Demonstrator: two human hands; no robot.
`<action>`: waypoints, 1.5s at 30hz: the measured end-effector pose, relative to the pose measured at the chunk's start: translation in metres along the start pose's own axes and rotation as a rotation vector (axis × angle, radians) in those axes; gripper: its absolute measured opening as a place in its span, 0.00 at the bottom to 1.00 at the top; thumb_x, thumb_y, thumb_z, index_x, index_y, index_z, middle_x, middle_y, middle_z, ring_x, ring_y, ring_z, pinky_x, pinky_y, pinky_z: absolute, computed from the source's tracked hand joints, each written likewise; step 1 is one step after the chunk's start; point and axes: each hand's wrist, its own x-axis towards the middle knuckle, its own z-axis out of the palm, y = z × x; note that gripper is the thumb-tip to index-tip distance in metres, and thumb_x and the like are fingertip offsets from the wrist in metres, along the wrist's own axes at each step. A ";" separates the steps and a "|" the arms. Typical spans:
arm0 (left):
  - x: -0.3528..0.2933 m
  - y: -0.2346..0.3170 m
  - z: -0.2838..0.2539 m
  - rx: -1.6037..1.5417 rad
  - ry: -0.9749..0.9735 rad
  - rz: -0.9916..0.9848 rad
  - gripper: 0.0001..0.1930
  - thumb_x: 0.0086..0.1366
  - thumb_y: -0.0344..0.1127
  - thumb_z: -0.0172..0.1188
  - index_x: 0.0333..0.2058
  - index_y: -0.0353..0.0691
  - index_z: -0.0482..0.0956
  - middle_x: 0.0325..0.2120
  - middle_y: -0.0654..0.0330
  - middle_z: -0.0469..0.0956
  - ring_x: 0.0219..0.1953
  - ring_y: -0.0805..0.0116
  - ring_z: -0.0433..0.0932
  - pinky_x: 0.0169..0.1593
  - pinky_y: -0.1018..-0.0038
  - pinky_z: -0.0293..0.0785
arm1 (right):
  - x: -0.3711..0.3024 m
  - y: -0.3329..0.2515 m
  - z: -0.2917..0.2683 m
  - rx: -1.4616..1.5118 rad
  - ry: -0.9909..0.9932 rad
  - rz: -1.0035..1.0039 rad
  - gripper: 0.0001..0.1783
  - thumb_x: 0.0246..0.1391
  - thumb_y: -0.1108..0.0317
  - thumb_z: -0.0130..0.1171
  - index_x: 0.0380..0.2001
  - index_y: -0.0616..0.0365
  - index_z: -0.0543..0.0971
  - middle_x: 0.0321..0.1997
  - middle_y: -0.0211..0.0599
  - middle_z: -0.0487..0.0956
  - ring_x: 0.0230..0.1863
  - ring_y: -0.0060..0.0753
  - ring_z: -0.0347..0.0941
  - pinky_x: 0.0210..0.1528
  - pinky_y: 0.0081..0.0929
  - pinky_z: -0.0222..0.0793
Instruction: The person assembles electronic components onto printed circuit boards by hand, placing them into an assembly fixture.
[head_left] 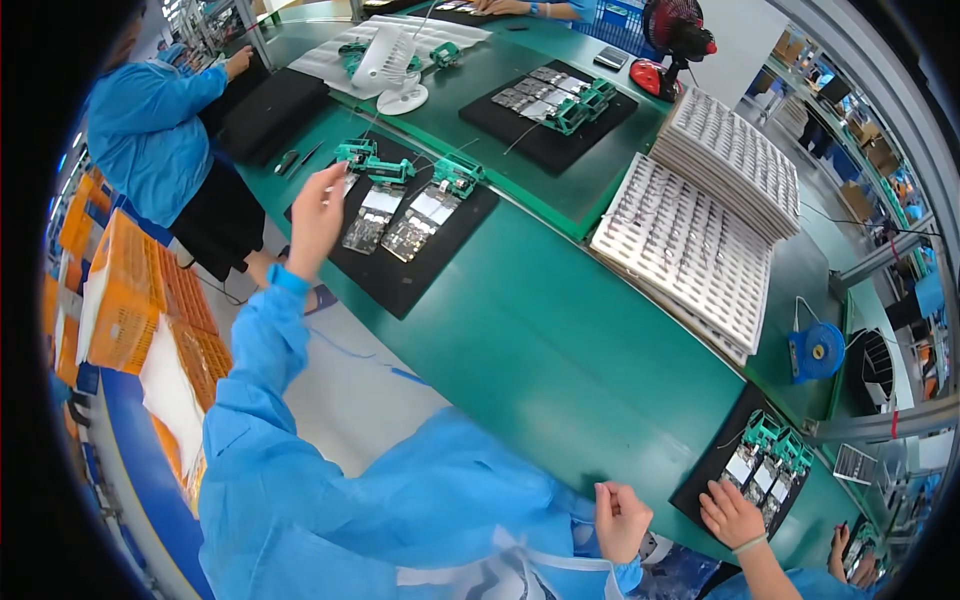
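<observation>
My left hand (pixel 318 218) is raised at the left edge of a black mat (pixel 400 290), its fingers bent and drawn together; whatever may be between them is hidden. Close to its fingertips is a green fixture (pixel 375 163) on the mat. Two circuit boards (pixel 372 218) with white patches lie there, their far ends at green fixtures. My right hand (pixel 622 522) is curled near the front edge of the green table (pixel 520 340), low in front of my body. Its fingers are folded in, and I cannot make out anything inside them.
White trays (pixel 690 250) of small parts stand at the right. Another black mat with boards (pixel 550 105) lies at the back. A co-worker's hand (pixel 732 515) touches boards at the lower right. White and red fans (pixel 385 62) stand beyond. Orange crates (pixel 130 300) are stacked left.
</observation>
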 end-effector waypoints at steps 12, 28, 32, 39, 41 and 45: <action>0.026 -0.195 -0.090 0.432 -0.229 -0.365 0.20 0.72 0.45 0.51 0.41 0.31 0.81 0.35 0.45 0.82 0.39 0.53 0.81 0.44 0.65 0.73 | 0.072 -0.085 0.048 0.110 -0.245 -0.267 0.17 0.54 0.69 0.64 0.48 0.54 0.78 0.39 0.37 0.81 0.33 0.40 0.80 0.34 0.34 0.75; -0.148 0.054 -0.025 -0.090 -0.397 -0.340 0.18 0.73 0.31 0.50 0.56 0.25 0.73 0.46 0.49 0.80 0.44 0.71 0.77 0.49 0.75 0.72 | 0.078 -0.032 0.052 -0.057 -0.053 -0.206 0.29 0.56 0.63 0.63 0.60 0.56 0.70 0.37 0.40 0.77 0.32 0.42 0.78 0.32 0.39 0.74; -0.151 0.121 0.026 -0.039 -0.528 -0.072 0.20 0.69 0.28 0.52 0.58 0.28 0.70 0.46 0.41 0.79 0.46 0.51 0.79 0.52 0.65 0.72 | 0.063 -0.001 0.008 -0.129 0.121 -0.059 0.29 0.53 0.67 0.66 0.58 0.58 0.73 0.34 0.39 0.75 0.23 0.34 0.73 0.28 0.33 0.71; -0.132 0.174 0.080 0.103 -0.707 0.128 0.18 0.67 0.26 0.55 0.56 0.35 0.73 0.47 0.47 0.76 0.47 0.47 0.78 0.48 0.62 0.74 | 0.061 0.050 -0.038 -0.171 0.280 0.050 0.26 0.55 0.69 0.64 0.57 0.59 0.73 0.36 0.40 0.77 0.25 0.33 0.75 0.30 0.32 0.71; -0.116 0.201 0.090 0.078 -0.454 0.270 0.20 0.63 0.22 0.58 0.55 0.38 0.74 0.49 0.50 0.73 0.48 0.50 0.76 0.48 0.64 0.74 | 0.066 0.058 -0.044 -0.139 0.291 0.046 0.22 0.56 0.70 0.63 0.54 0.60 0.76 0.37 0.41 0.79 0.28 0.34 0.77 0.32 0.33 0.73; -0.116 0.255 0.116 -0.169 -0.723 0.411 0.27 0.55 0.19 0.62 0.56 0.40 0.75 0.54 0.51 0.71 0.54 0.51 0.74 0.55 0.64 0.72 | 0.094 0.045 -0.054 -0.116 0.253 0.043 0.16 0.56 0.70 0.63 0.48 0.61 0.79 0.38 0.41 0.80 0.33 0.38 0.79 0.35 0.32 0.74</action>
